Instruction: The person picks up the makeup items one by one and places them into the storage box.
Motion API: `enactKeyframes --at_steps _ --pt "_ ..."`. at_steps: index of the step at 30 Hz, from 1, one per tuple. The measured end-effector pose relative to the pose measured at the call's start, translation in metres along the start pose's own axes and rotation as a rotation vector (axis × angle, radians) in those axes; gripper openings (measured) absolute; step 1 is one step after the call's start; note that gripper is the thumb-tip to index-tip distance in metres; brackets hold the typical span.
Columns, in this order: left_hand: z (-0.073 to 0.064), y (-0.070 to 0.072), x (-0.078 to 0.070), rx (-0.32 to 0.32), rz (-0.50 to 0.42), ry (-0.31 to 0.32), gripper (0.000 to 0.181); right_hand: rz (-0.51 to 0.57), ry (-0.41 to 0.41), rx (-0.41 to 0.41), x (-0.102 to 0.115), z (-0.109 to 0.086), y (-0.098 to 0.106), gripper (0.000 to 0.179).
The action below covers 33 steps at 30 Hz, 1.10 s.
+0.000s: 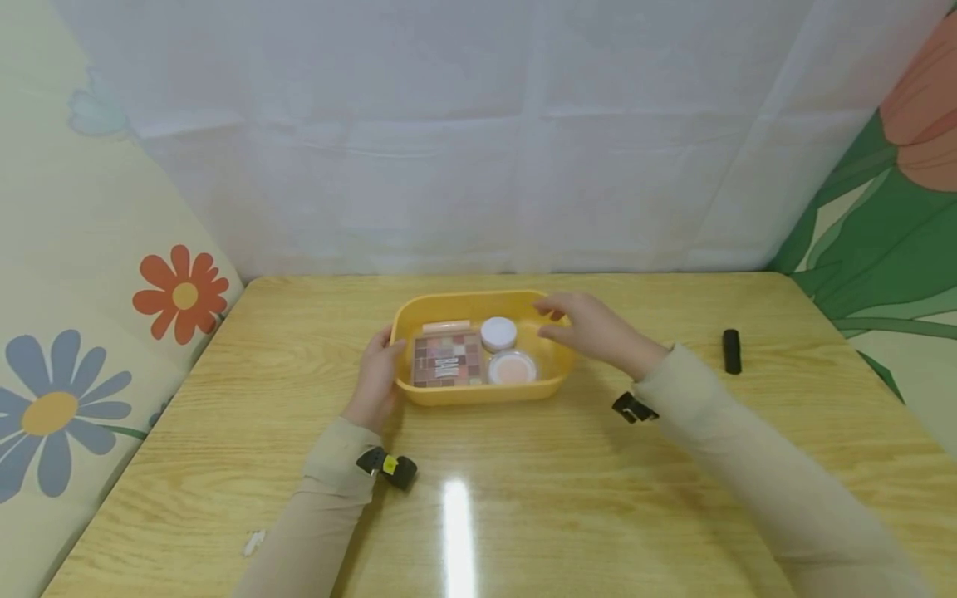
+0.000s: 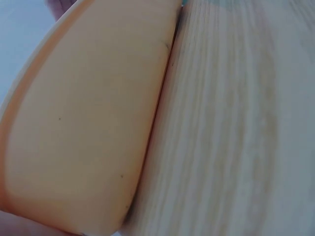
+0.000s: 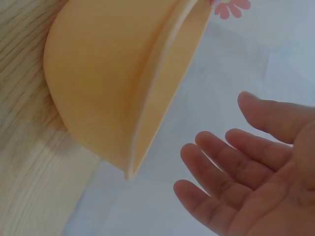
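A yellow plastic bin (image 1: 478,395) sits on the wooden table. My left hand (image 1: 376,378) grips its left end, thumb over the rim and fingers along the outside wall. Above the right end hovers my right hand (image 1: 598,330), its fingers loosely bent and nothing between them; in the right wrist view the open palm is apart from the rim. Inside the bin lie an eyeshadow palette (image 1: 449,360), a white round-lidded container (image 1: 498,332), a round powder compact (image 1: 512,369) and a slim peach-coloured tube (image 1: 446,326).
To the right on the table (image 1: 538,515) is a small black cylinder (image 1: 732,351). A little white scrap (image 1: 254,542) lies near the left forearm. White cloth (image 1: 478,166) hangs behind the table's back edge, with flower-printed panels on both sides.
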<state>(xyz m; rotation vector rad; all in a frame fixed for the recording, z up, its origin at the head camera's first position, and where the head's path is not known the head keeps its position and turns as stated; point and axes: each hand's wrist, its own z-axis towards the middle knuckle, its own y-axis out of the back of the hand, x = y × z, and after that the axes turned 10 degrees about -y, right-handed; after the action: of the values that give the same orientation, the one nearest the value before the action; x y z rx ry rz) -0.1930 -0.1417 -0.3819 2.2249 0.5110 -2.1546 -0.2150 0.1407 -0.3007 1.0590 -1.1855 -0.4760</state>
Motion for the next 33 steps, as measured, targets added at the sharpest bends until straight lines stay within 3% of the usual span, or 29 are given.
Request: enactKeyframes --at_steps 10,33 --pt "0.001 0.001 0.0 -0.01 0.021 0.038 0.051 0.012 -0.016 -0.004 -0.006 -0.008 0.0 0.038" --pt "-0.002 -0.001 -0.003 0.005 0.014 0.023 0.051 0.049 -0.114 -0.031 -0.023 -0.025 0.008 0.043"
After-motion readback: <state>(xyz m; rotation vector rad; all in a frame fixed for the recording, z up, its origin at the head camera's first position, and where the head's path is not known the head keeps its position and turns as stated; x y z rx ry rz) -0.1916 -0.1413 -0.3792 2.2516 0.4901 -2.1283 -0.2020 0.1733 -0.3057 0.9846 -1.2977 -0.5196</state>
